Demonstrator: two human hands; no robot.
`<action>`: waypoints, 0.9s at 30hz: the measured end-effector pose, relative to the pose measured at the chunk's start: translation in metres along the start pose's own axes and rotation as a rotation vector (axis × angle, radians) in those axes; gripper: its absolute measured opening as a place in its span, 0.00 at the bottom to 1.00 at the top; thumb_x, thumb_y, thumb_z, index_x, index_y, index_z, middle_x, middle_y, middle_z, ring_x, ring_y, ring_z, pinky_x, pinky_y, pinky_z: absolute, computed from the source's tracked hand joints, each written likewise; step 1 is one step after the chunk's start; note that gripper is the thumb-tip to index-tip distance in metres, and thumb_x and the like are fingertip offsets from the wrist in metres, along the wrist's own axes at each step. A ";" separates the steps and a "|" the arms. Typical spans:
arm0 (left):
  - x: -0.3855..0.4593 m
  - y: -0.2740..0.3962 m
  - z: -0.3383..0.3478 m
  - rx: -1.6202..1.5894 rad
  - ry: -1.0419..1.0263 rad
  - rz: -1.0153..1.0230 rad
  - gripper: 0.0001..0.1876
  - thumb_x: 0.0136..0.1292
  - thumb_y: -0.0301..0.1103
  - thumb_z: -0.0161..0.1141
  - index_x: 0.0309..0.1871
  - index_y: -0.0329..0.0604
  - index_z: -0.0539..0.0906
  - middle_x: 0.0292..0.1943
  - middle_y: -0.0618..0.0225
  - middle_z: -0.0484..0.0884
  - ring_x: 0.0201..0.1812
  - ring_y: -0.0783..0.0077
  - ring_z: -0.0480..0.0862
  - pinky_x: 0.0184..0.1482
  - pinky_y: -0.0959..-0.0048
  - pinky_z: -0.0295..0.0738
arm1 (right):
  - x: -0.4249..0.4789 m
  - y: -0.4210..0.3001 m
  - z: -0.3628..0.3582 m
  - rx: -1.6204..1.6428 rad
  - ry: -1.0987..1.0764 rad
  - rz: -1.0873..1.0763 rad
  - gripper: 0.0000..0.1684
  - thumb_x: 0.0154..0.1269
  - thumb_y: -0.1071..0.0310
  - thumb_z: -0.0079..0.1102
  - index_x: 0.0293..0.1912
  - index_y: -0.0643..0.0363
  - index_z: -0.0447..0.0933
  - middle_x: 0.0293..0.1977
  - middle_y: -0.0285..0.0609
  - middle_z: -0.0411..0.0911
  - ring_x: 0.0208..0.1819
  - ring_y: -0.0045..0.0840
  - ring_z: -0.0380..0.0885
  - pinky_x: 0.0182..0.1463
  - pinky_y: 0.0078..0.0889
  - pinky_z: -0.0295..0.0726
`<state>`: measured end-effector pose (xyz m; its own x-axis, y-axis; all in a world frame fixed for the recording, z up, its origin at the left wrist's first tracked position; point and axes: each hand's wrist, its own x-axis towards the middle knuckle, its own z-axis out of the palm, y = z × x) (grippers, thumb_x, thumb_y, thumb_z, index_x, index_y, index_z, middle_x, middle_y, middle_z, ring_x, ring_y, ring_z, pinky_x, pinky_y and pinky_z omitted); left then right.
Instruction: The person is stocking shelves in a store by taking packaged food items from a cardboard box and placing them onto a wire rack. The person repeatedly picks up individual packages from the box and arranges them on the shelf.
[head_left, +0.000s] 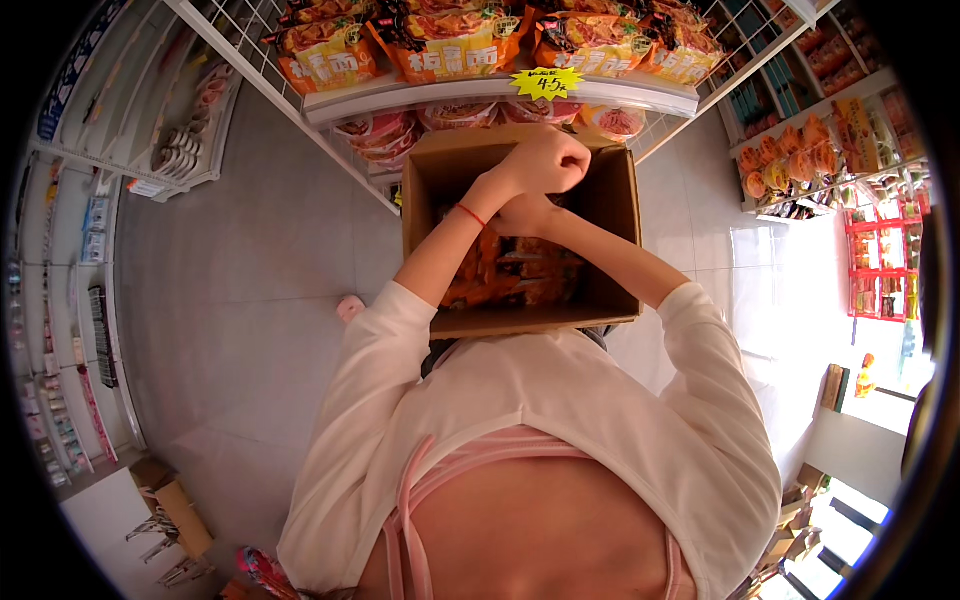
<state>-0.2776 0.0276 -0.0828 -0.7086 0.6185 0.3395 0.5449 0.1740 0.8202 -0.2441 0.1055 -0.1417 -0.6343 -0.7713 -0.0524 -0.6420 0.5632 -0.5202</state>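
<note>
An open cardboard box (517, 324) is in front of my body, with orange and dark noodle packets (525, 274) inside it. My left hand (551, 159), with a red string at its wrist, is curled into a fist over the far part of the box; nothing shows in it. Crossing beneath it is my right hand (521, 215), whose fingers are mostly hidden by the left wrist, so its grip is unclear. Beyond the box, bagged noodles (454, 49) stand in a row on a shelf (450, 97) with a yellow price tag (546, 84).
Bowl noodles (457, 116) sit on the lower shelf, just behind the box's far edge. Wire side panels (251, 56) flank this rack. Stocked shelving (97, 225) stands at the left, and more packaged food (795, 161) is at the upper right. Grey tiled floor (247, 247) lies between.
</note>
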 end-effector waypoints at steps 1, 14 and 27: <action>0.000 0.000 0.005 0.054 -0.172 -0.036 0.05 0.45 0.25 0.52 0.18 0.39 0.77 0.15 0.66 0.78 0.18 0.69 0.76 0.24 0.73 0.69 | 0.004 -0.001 0.009 -0.036 -0.165 0.120 0.17 0.60 0.67 0.55 0.50 0.54 0.74 0.47 0.44 0.76 0.51 0.22 0.75 0.52 0.30 0.72; -0.011 -0.060 0.011 0.464 -0.652 -0.643 0.16 0.51 0.25 0.51 0.42 0.40 0.84 0.41 0.55 0.84 0.42 0.56 0.83 0.44 0.60 0.77 | 0.031 0.071 0.106 -0.209 -0.128 -0.021 0.20 0.55 0.64 0.58 0.48 0.59 0.77 0.46 0.48 0.78 0.50 0.39 0.76 0.52 0.36 0.75; -0.014 -0.046 -0.031 -0.535 -0.682 -0.728 0.33 0.71 0.58 0.41 0.57 0.34 0.77 0.53 0.63 0.80 0.50 0.75 0.77 0.56 0.74 0.69 | -0.047 0.014 -0.095 0.572 -0.308 0.036 0.15 0.57 0.71 0.60 0.18 0.67 0.70 0.18 0.37 0.76 0.23 0.17 0.80 0.26 0.19 0.73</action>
<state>-0.3064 -0.0127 -0.1109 -0.2970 0.8213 -0.4871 -0.2757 0.4147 0.8672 -0.2640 0.1776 -0.0659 -0.4438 -0.8525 -0.2761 -0.2380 0.4092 -0.8809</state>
